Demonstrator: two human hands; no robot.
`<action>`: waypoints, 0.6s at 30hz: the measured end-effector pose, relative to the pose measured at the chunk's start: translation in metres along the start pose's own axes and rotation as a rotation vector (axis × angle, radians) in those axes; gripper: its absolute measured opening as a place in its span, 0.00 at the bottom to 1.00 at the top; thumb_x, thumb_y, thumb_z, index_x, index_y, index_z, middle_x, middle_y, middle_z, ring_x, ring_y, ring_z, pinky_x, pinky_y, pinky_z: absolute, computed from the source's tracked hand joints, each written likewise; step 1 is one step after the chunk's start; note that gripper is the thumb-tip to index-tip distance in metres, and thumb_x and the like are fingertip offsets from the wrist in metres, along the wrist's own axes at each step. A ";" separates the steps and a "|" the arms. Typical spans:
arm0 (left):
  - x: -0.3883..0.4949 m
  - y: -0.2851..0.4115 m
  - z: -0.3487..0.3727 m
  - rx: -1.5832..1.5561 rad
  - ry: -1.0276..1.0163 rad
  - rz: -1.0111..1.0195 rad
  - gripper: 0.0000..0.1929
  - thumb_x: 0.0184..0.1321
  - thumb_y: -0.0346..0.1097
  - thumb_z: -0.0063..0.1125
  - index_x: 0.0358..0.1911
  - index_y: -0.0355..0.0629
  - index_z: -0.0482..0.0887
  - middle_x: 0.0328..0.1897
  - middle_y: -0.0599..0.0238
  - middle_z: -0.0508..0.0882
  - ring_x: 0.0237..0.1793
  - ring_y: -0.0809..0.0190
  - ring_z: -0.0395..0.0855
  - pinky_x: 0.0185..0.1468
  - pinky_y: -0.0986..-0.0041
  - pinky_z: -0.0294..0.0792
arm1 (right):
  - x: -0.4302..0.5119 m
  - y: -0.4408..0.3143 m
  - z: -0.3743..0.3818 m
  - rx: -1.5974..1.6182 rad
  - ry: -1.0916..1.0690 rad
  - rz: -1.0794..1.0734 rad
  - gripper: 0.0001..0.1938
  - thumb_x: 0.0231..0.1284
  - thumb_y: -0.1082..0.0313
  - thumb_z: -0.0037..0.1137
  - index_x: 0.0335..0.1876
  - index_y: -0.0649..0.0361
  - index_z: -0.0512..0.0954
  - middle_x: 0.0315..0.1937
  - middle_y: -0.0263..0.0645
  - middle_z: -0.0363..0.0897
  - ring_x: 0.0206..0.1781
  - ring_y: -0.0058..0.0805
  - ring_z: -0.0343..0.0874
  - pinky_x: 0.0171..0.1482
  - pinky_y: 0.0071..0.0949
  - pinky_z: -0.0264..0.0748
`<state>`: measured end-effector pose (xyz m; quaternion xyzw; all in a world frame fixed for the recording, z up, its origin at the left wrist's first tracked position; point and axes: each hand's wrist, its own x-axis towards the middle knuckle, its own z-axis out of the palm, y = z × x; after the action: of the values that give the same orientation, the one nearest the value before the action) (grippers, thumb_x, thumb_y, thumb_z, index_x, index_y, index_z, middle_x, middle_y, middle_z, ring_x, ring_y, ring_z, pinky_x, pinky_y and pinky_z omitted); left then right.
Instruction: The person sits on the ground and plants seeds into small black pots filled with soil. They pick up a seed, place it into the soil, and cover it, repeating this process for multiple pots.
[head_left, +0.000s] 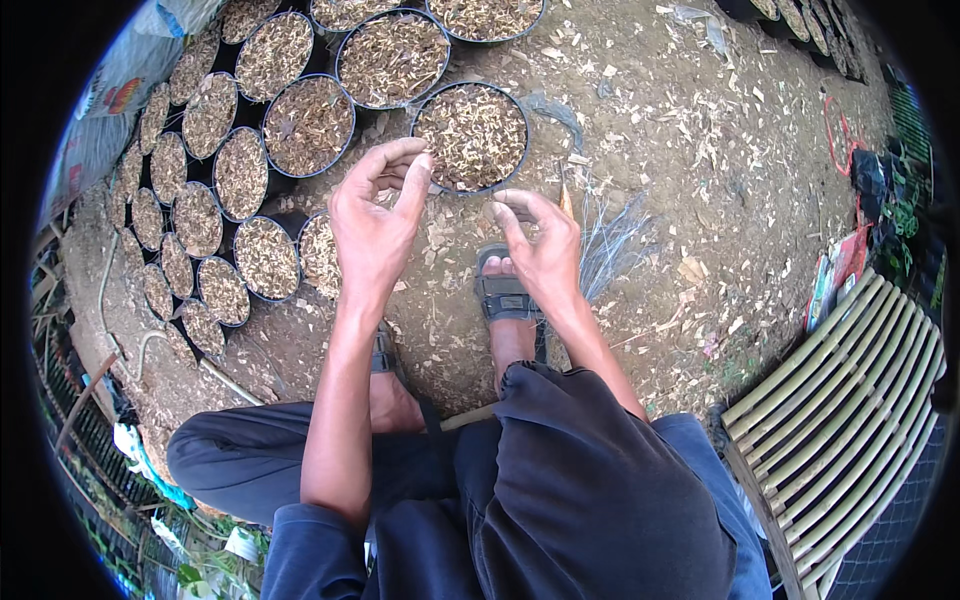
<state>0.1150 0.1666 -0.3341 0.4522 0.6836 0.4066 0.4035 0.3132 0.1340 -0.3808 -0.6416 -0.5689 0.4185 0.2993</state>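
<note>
In front of me a round black-walled pot (472, 139) stands on the soil, filled with dark earth and pale wood chips. My left hand (379, 206) is above its near left rim, with fingers curled and the thumb tip close to the forefinger. Just below the near right rim hovers my right hand (536, 232), its thumb and forefinger almost meeting. Whether either hand pinches something thin is too small to tell. A loose bundle of thin, pale plastic strands (611, 244) lies right of my right hand, beside a slim orange-brown object (565, 201).
Several similar filled pots (307, 126) crowd the left and top. Sacks (112, 127) stand at the upper left. A slatted bamboo bench (840, 420) is at the lower right. Wood chips litter the bare ground (675, 187), and a red cord (844, 142) lies far right.
</note>
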 end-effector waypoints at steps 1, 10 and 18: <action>0.001 -0.002 -0.002 0.028 -0.007 0.036 0.10 0.70 0.29 0.71 0.53 0.38 0.94 0.43 0.64 0.94 0.39 0.73 0.88 0.45 0.77 0.80 | 0.000 0.001 0.000 -0.050 0.050 -0.094 0.10 0.71 0.72 0.70 0.54 0.59 0.92 0.49 0.43 0.92 0.52 0.33 0.92 0.56 0.32 0.86; -0.035 -0.039 0.030 0.211 -0.227 -0.096 0.10 0.68 0.29 0.71 0.51 0.38 0.94 0.43 0.59 0.94 0.36 0.67 0.88 0.44 0.72 0.81 | -0.009 0.014 0.003 -0.140 0.092 -0.061 0.10 0.69 0.72 0.71 0.52 0.60 0.92 0.48 0.42 0.90 0.50 0.39 0.91 0.53 0.35 0.85; -0.045 -0.039 0.041 0.164 -0.238 -0.024 0.12 0.65 0.29 0.71 0.50 0.38 0.93 0.46 0.56 0.94 0.40 0.57 0.93 0.49 0.66 0.83 | 0.002 -0.006 -0.007 0.266 -0.163 0.307 0.11 0.76 0.67 0.67 0.53 0.65 0.90 0.44 0.44 0.93 0.36 0.26 0.91 0.38 0.33 0.87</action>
<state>0.1537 0.1214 -0.3754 0.5205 0.6672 0.2882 0.4482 0.3166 0.1380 -0.3725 -0.6394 -0.4266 0.5811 0.2672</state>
